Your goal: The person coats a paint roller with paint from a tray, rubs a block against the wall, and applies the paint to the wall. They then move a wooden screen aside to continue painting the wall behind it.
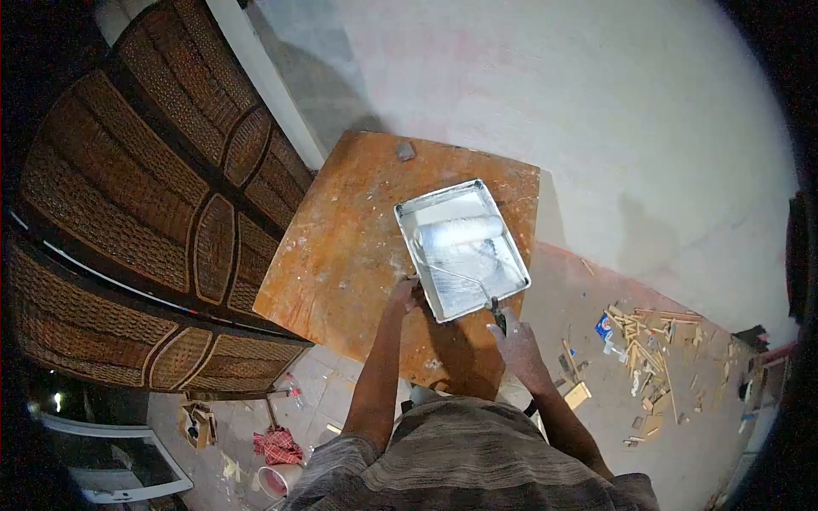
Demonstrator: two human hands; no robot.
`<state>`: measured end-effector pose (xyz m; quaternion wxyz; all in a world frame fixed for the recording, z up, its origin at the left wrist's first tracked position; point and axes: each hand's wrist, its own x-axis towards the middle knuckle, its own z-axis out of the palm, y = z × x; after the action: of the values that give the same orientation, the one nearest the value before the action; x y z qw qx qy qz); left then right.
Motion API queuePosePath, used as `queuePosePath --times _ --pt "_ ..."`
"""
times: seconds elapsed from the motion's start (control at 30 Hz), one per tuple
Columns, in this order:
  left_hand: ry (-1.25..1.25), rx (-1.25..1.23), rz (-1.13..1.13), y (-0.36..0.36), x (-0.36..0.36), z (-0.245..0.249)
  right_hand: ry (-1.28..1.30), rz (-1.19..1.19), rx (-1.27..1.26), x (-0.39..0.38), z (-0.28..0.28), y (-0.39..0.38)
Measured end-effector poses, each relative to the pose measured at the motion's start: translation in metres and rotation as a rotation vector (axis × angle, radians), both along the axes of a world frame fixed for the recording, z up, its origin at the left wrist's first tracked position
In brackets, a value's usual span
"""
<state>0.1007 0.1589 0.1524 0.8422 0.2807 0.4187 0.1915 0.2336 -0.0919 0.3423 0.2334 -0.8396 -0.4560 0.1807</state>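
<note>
The paint roller (pixel 460 230), judged light with a stiff frame and a soft, slippery wet sleeve, is lying in the tray (pixel 504 230). Its handle (pixel 498 317) is being clasped by the right hand (pixel 515 341), fingers wrapped around it. The tray's near edge is being touched by the left hand (pixel 405 294), finger state unclear, on the tabletop (pixel 341 247).

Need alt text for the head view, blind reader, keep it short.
Seen from above, a person's right hand grips the handle of a paint roller lying in a metal tray, while the left hand touches the tray's near edge. The tray sits on a paint-stained wooden table; wood scraps litter the floor to the right.
</note>
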Motion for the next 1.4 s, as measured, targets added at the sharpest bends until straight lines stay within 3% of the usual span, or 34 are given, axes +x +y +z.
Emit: queuePosePath --times 0.1,0.17,0.33,0.43,0.53,0.6,0.63,0.7,0.83,0.93,1.1,1.17,1.3,1.37,1.4 --pt "0.076 -0.010 -0.032 0.000 0.001 0.019 -0.078 -0.020 -0.092 -0.009 -0.023 -0.017" --pt "0.245 0.143 0.020 0.002 0.006 0.021 -0.114 -0.012 -0.127 -0.011 -0.035 -0.032" --pt "0.521 0.620 -0.012 0.031 0.022 -0.041 -0.179 0.043 -0.222 -0.014 -0.071 -0.062" --pt "0.378 0.402 -0.052 0.026 0.021 -0.002 -0.201 0.090 -0.280 -0.004 -0.096 -0.057" --pt "0.443 0.898 0.013 0.045 0.021 -0.087 -0.128 0.114 -0.243 0.011 -0.086 -0.021" --pt "0.339 0.504 -0.053 0.033 0.011 -0.028 -0.020 0.046 -0.124 0.020 -0.095 0.010" --pt "0.283 0.310 -0.083 0.029 0.010 -0.003 -0.108 0.163 -0.039 0.024 -0.108 0.022" --pt "0.224 0.287 0.010 0.027 0.013 -0.010 -0.220 0.248 0.016 0.024 -0.109 0.043" --pt "0.296 0.420 0.024 0.035 0.014 -0.059 -0.202 0.097 -0.065 0.006 -0.120 0.041" --pt "0.328 0.232 0.001 0.019 0.013 0.012 -0.022 0.025 -0.300 -0.016 -0.103 0.000" --pt "0.286 0.178 -0.022 0.020 0.009 0.012 0.118 -0.063 -0.425 -0.028 -0.092 -0.039" --pt "0.281 0.175 -0.040 0.022 0.011 0.012 -0.012 0.102 -0.255 -0.014 -0.098 -0.020" --pt "0.245 0.195 -0.035 0.020 0.010 0.003 -0.546 0.407 0.055 0.037 -0.190 0.043" --pt "0.244 0.211 -0.033 0.021 0.010 -0.001 -0.507 0.342 -0.050 0.035 -0.171 0.082" --pt "0.257 0.209 -0.045 0.024 0.011 -0.005 -0.320 0.186 -0.089 0.029 -0.151 0.093"
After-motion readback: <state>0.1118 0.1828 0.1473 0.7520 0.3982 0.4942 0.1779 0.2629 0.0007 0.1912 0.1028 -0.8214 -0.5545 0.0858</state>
